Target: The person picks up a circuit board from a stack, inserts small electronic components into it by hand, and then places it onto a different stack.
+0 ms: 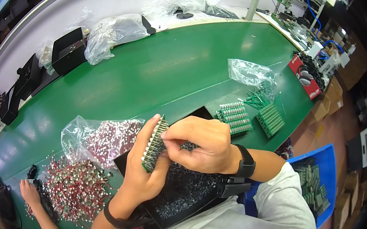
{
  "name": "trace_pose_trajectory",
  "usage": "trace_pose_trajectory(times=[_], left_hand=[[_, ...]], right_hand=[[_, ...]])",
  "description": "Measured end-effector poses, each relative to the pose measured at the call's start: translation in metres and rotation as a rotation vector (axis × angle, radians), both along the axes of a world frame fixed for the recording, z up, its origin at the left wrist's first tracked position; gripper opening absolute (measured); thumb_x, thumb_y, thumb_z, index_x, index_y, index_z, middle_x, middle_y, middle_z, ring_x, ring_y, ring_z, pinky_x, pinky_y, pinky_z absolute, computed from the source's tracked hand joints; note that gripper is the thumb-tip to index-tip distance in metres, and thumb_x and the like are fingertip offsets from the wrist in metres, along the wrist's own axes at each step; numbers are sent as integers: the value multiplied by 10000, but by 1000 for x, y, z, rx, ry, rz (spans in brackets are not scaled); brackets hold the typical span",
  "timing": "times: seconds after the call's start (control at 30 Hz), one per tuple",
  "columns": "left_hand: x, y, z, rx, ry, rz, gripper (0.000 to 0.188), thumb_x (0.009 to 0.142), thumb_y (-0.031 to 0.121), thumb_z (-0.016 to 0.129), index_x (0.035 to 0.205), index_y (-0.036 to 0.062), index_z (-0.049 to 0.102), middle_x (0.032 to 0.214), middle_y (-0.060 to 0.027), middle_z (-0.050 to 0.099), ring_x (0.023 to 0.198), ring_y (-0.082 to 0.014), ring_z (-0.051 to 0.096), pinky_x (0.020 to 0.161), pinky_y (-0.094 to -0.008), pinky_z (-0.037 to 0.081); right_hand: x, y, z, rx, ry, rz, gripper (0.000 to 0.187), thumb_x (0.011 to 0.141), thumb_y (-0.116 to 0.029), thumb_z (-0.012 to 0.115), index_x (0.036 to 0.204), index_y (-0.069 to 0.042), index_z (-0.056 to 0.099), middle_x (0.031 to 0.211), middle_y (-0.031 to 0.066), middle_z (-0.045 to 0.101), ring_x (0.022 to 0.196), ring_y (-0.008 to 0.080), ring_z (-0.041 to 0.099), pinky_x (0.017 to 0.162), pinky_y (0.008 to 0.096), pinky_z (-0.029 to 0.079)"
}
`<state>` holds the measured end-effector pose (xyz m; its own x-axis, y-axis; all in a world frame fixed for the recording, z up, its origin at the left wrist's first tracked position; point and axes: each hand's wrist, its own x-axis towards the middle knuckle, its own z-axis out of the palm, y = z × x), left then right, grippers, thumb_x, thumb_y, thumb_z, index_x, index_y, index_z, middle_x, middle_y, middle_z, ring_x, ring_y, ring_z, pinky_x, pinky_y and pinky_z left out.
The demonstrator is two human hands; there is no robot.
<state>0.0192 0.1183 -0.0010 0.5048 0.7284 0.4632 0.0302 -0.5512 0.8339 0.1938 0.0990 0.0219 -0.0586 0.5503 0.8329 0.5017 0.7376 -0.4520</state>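
Note:
My left hand [139,177] grips a narrow green circuit board panel [154,149] by its edges, standing it up on its side. Rows of pale and metallic components line the panel. My right hand [203,143] is closed in a pinch, fingertips against the panel's upper right side. Whatever sits between those fingertips is too small to make out. Below both hands lies a black tray [168,215] holding many small, clear-looking parts [183,199]; my right hand and forearm hide part of it.
Populated green panels [235,117] and another batch [270,119] lie right of my hands. Red-and-white wired parts [75,186] and a plastic bag [109,140] lie left. A blue bin [330,174] holds boards. Another person's hand [30,192] works at lower left.

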Motion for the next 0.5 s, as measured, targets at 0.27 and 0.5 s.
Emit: trace_pose_trajectory(times=[0.27, 0.5], left_hand=[[0, -3, 5, -144, -67, -56, 598, 914, -45, 552, 1480, -45, 359, 1211, -187, 629, 1052, -249, 660, 956, -353, 494], [0, -1, 3, -2, 5, 0, 604, 900, -56, 557, 1476, -44, 375, 1221, -185, 623, 1085, -248, 643, 967, -349, 486]], right_hand=[[0, 3, -1, -11, -11, -3, 162, 734, 13, 750, 858, -46, 665, 759, 60, 639, 605, 180, 643, 528, 275, 526], [4, -2, 4, 31, -104, -45, 138, 714, 51, 733, 800, -18, 650, 688, 49, 629, 559, 141, 632, 473, 242, 502]])
